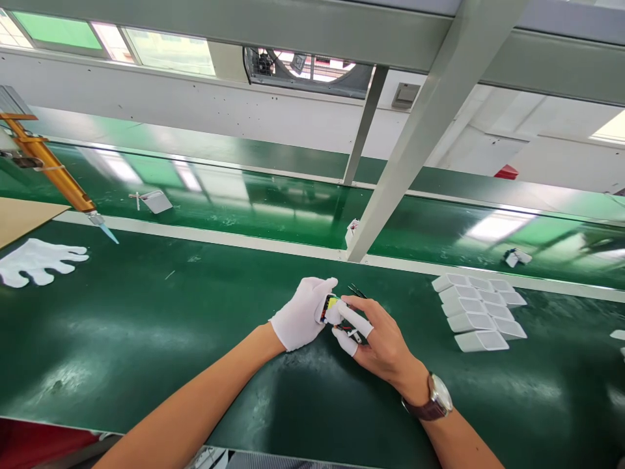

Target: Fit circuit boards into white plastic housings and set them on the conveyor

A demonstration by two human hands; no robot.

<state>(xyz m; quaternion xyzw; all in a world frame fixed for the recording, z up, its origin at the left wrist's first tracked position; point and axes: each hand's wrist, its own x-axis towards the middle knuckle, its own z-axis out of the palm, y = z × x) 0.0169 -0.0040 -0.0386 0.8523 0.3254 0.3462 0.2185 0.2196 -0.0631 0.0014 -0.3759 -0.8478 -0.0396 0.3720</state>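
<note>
My left hand (303, 314), in a white glove, is closed around a small electronic assembly (333, 302) with a yellow part and dark components showing. My right hand (381, 339) wears white covers on some fingers and a watch at the wrist. Its fingertips are bent against a white piece (336, 313) of that same assembly, so both hands meet on it. A small white connector (354, 335) on red and black wires hangs below, near the right fingers. Thin dark wires (358, 290) stick out above the right hand. The left fingers hide much of the assembly.
White open-ended housings (476, 322) stand in rows on the green bench (195, 326) at right. At left lie a flat white glove (41, 260) and an orange dispenser (63, 172) with a blue tip. Beyond a pale rail, the green conveyor belt (273, 202) carries small white units. A slanted post (415, 124) rises ahead.
</note>
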